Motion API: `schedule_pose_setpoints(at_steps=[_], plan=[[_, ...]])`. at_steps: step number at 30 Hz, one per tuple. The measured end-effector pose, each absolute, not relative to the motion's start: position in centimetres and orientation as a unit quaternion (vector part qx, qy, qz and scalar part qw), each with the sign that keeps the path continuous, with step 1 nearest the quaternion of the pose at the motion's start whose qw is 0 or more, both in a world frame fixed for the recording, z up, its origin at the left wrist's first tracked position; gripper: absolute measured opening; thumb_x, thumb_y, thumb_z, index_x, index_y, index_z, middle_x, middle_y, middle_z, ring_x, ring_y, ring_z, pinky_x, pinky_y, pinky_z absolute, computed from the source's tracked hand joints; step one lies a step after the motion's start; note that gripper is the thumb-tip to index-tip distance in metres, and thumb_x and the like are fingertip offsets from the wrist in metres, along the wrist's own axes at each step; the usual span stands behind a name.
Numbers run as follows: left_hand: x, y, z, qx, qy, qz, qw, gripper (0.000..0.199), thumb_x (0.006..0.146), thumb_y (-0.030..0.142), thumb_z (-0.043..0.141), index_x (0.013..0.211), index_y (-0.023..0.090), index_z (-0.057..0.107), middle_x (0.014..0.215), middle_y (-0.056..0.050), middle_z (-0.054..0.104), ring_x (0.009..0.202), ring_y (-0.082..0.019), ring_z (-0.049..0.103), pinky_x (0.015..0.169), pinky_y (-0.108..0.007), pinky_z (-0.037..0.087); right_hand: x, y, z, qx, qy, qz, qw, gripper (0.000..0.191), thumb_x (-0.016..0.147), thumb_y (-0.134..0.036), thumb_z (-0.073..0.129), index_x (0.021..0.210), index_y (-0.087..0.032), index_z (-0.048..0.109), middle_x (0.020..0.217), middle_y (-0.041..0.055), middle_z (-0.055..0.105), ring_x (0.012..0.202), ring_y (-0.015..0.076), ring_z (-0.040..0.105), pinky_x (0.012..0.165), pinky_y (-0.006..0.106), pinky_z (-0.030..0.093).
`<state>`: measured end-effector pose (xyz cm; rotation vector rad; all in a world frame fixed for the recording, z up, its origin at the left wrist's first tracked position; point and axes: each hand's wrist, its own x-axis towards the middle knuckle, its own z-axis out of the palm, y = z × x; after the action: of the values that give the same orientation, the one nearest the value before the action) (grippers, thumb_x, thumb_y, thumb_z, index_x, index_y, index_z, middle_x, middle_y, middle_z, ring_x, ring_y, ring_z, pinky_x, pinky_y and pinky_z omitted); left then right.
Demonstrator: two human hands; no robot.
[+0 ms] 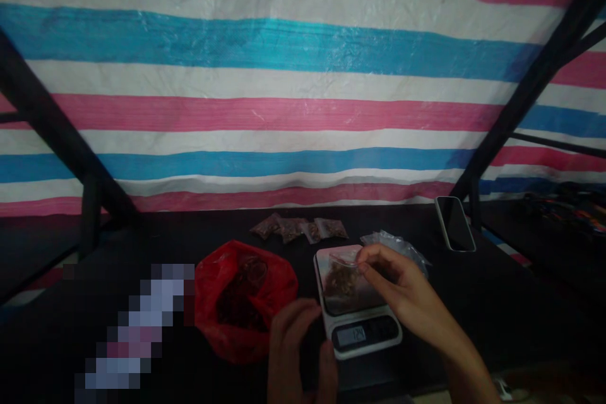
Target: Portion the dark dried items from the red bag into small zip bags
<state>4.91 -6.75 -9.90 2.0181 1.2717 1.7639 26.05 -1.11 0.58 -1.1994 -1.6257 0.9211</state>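
A white digital scale (370,348) with a lit display stands on the dark table. Over its plate is a small clear zip bag (341,278) with brownish dried pieces in it. My right hand (395,284) pinches the bag's upper right edge between thumb and fingers. Just left of the scale, my left hand (298,344) has its thumb and fingers apart and holds nothing. A red plastic bag (227,344) sits wide open beside it, with dark dried material inside.
Several filled small bags (288,228) lie in a row behind the scale. Flat clear bags (395,246) are stacked behind my right hand. A phone (455,224) lies at the back right. Dark frame bars (514,98) slope up on both sides before a striped sheet (284,113).
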Motion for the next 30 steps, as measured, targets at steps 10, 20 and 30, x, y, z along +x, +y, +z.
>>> schedule_pose_setpoints(at_steps=[10,20,30], plan=[[7.2,-7.1,-5.7,0.269,0.406,0.641,0.593,0.056,0.089,0.072,0.071,0.111,0.020,0.073,0.062,0.002,0.070,0.045,-0.015,0.060,0.048,-0.027,0.051,17.9,-2.7,2.4,-0.487,-0.589,0.372,0.526,0.030,0.086,-0.040,0.074,0.112,-0.026,0.070,0.088,0.0017,0.069,0.077,0.0188,0.069,0.066,0.027,0.057],[4.9,-6.5,-7.4,0.087,0.387,0.659,0.639,0.089,0.073,0.075,0.083,0.132,0.014,0.057,0.051,0.005,0.066,0.037,-0.016,0.060,0.043,-0.024,0.043,10.8,2.1,1.5,-0.494,-0.700,0.372,0.356,0.027,0.080,-0.014,0.065,0.101,-0.026,0.076,0.080,0.0003,0.076,0.075,0.0209,0.074,0.069,0.031,0.055],[2.5,-6.2,-7.6,0.109,0.381,0.636,0.662,0.101,0.090,0.071,0.068,0.161,0.008,0.034,0.047,0.005,0.061,0.043,-0.022,0.067,0.049,-0.027,0.047,7.4,4.9,-0.1,-0.489,-0.742,0.326,0.322,0.025,0.078,-0.018,0.067,0.098,-0.027,0.079,0.081,0.0016,0.079,0.075,0.0230,0.075,0.071,0.036,0.055]])
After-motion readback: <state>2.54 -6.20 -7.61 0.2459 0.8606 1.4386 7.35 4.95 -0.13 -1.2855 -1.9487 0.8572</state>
